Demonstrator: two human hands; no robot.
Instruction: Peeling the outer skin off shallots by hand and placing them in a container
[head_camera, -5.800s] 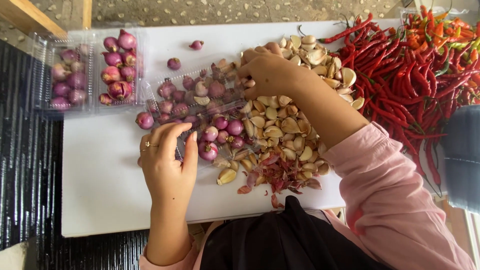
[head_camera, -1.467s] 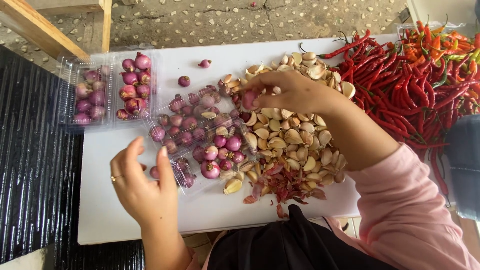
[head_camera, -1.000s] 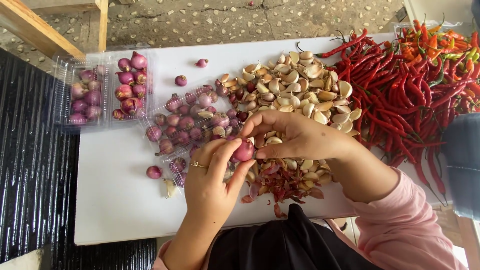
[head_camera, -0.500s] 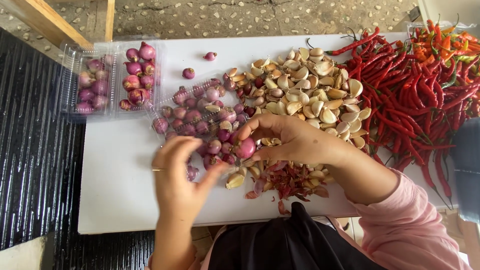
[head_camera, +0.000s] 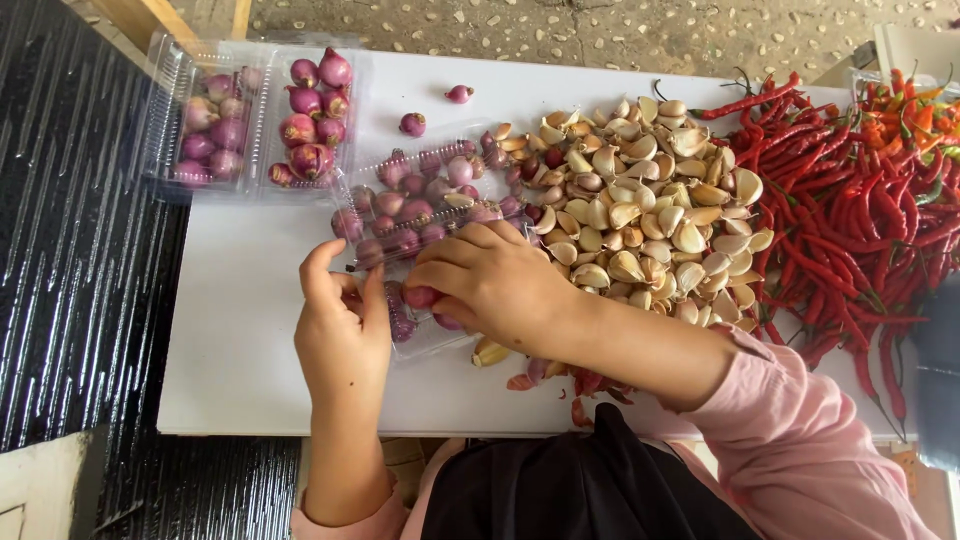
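**Shallot carried down to the tray by the left hand**

Half a second ago the right hand held a shallot above the pile, left hand open below it. Now the right hand (head_camera: 500, 285) sits lower, fingers curled around the shallot (head_camera: 421, 296) at the near edge of the clear plastic tray (head_camera: 440, 335). The left hand (head_camera: 343, 330) is beside it, thumb and fingers raised and loosely spread, touching the tray's edge; I cannot tell if it grips anything. Judged from this, the bulb is going into the tray rather than being peeled.

Materials:
- Shallots: small, round, glossy purple-pink skins; a heap (head_camera: 425, 195) lies under thin crinkled clear plastic.
- Two more clear clamshell boxes (head_camera: 165, 110) at far left, filled with shallots.
- Garlic cloves (head_camera: 640, 215): pale cream, papery, crescent-shaped, in a wide pile, right of the shallots.
- Red chillies (head_camera: 850, 220): long, thin, shiny, tangled at far right.
- White table (head_camera: 240, 350): smooth, matt.
- Reddish dry peelings (head_camera: 580, 385) near the table's front edge
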